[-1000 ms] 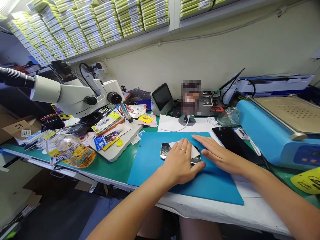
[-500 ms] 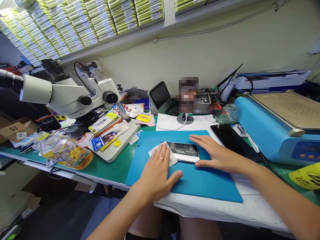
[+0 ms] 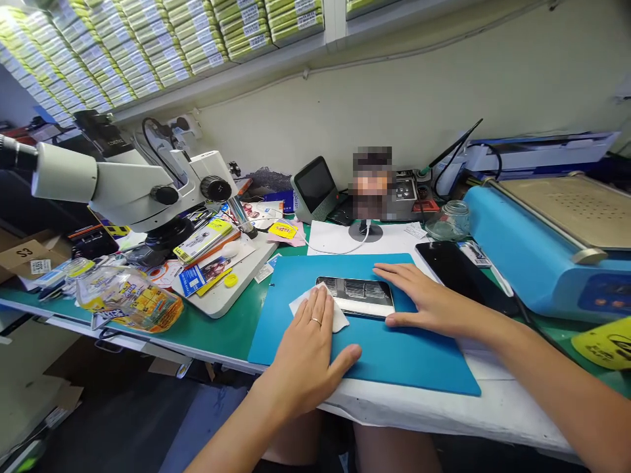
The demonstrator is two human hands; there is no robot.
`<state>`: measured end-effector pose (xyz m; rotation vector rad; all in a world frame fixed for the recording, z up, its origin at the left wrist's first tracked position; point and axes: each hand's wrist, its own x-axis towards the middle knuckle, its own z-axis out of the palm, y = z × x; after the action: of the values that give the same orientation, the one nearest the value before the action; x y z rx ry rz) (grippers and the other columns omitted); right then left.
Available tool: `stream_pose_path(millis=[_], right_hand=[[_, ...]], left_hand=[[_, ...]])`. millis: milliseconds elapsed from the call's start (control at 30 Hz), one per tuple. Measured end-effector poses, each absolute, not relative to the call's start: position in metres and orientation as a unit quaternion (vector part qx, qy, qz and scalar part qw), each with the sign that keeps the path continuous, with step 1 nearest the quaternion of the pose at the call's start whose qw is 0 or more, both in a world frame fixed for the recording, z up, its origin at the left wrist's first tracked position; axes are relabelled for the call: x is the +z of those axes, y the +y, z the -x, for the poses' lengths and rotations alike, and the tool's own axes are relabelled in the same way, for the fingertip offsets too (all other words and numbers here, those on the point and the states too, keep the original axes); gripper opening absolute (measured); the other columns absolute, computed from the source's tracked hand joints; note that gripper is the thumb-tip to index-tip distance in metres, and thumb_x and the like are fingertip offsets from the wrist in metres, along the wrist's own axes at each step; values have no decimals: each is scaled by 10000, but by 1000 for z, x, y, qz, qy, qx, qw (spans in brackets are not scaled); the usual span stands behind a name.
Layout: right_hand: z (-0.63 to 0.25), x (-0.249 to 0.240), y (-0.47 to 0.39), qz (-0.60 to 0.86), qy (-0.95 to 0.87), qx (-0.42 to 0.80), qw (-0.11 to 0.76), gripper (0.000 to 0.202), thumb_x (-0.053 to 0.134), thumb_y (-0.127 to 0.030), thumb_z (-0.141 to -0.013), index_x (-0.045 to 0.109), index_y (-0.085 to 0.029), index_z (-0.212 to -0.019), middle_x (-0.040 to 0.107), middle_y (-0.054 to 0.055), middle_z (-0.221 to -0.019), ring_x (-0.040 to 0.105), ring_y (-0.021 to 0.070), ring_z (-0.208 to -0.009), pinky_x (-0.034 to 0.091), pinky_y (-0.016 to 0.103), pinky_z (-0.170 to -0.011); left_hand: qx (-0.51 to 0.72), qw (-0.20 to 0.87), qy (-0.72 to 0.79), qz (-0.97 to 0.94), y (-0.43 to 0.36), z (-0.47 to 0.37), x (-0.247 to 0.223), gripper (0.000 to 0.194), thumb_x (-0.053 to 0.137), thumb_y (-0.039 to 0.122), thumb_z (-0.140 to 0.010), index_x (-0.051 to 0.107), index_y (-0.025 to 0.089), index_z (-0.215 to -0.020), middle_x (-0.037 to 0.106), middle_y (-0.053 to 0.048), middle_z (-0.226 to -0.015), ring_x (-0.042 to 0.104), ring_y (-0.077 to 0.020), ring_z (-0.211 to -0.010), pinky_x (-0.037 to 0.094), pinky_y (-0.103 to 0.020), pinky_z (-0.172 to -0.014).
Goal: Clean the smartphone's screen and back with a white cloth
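Head view has the wiping apparently partway along: the left hand (image 3: 306, 355) lies flat on a white wipe (image 3: 340, 320) at the left end of the smartphone (image 3: 367, 301) on the blue mat (image 3: 404, 361), the right hand (image 3: 421, 297) spreads wide by its other end, and I can't tell how much cleaning is left.

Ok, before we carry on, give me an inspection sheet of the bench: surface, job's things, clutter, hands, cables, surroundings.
Surface: blue mat on a green tabletop, white paper behind the mat.
Job's things: phone flat on the mat; white wipe overlapping its left end.
Clutter: clear jar and packets left of the mat; black flat device to the right.
Hands: left hand flat on the wipe; right hand spread around the phone's right end, contact unclear.
Cables: white cable behind the mat, reaching the round stand.
Surroundings: microscope at left, blue machine at right, shelf of yellow-green packs above.
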<state>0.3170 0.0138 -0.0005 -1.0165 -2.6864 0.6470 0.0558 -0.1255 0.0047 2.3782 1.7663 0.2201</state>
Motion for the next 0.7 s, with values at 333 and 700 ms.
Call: stream_pose_path(millis=[333,700], right_hand=[[-320,-3,17,359,-886,250,155,799,245,-768,-908,342,-307,-1552,425,75,-1580,335,378,-1455,277,624,-1175],[-321,-2,17,356,-886,249,161,793,237,-778,-902,372,-322,-1537,463,68,-1553,360,369,-1443,288,615,-1176]], left_hand=[[97,108,559,-816,-53,-112,14,961,304,703,-967,226,-73,-1528,153,-259,-1616,95,-334,-1518,133,-446,-1246],[107,142,505,-845,-96,-128,18,939,279,695,-978,180,-38,-1556,91,-220,-1631,15,-308,-1520,102,-440,-1251]])
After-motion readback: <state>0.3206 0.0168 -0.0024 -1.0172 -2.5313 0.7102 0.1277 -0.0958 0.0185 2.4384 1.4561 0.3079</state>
